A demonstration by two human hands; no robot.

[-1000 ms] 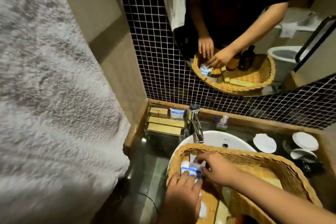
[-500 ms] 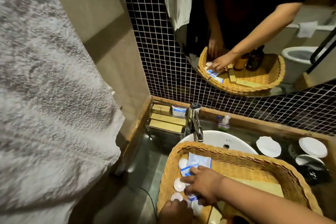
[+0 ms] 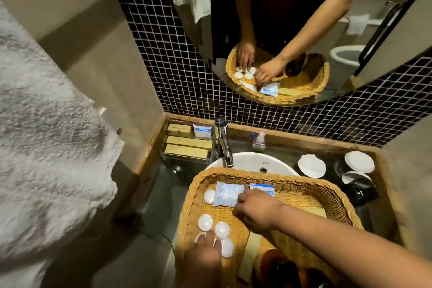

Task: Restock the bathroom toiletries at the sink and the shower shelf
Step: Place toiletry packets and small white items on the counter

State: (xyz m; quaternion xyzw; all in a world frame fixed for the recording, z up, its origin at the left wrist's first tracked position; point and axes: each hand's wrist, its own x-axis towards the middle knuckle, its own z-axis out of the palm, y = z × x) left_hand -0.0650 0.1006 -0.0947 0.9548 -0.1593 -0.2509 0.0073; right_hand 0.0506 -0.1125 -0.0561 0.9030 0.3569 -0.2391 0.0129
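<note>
A woven wicker basket (image 3: 304,182) rests over the white sink (image 3: 247,161). Inside lie blue-and-white sachets (image 3: 225,194), several small round white packets (image 3: 205,222), a tan box (image 3: 251,252) and dark amber bottles (image 3: 280,266). My right hand (image 3: 254,210) lies palm down in the basket with its fingertips on the edge of a sachet. My left hand (image 3: 205,257) reaches in from the bottom, fingertips touching the round white packets. A clear tray (image 3: 184,159) on the counter's left holds tan boxes (image 3: 187,151) and a blue-white sachet (image 3: 203,131).
A chrome tap (image 3: 224,145) stands behind the basin, a small soap bottle (image 3: 258,141) beside it. White lids and dark cups (image 3: 357,170) sit at the right. A white towel (image 3: 46,147) hangs close on the left. The mirror (image 3: 280,30) mirrors the basket and arms.
The view has tilted down and back. My right hand has shifted right across the sachets, and my left hand has come further into the basket onto the round packets.
</note>
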